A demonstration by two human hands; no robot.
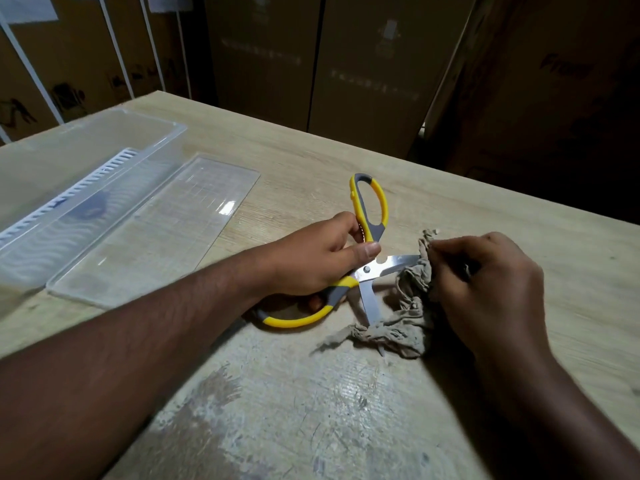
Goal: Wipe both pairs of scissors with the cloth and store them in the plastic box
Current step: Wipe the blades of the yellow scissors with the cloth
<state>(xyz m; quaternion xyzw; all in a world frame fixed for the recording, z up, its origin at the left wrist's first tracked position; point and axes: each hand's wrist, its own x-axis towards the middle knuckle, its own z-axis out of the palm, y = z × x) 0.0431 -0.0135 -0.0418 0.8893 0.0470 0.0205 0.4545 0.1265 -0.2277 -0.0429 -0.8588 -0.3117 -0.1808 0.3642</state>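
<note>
Yellow-and-grey scissors (370,271) lie spread wide on the wooden table, one handle loop pointing away from me, the other toward me. My left hand (322,258) grips them at the pivot, thumb on the blade base. My right hand (485,285) holds a crumpled beige cloth (405,320) wrapped around the far end of one blade; the other blade points down onto the cloth. The clear plastic box (114,133) stands at the far left with a white slotted insert inside. Only one pair of scissors is in view.
The box's clear flat lid (156,233) lies on the table just right of the box. Cardboard cartons (346,64) stand behind the table's far edge. The tabletop (294,410) near me is worn and stained.
</note>
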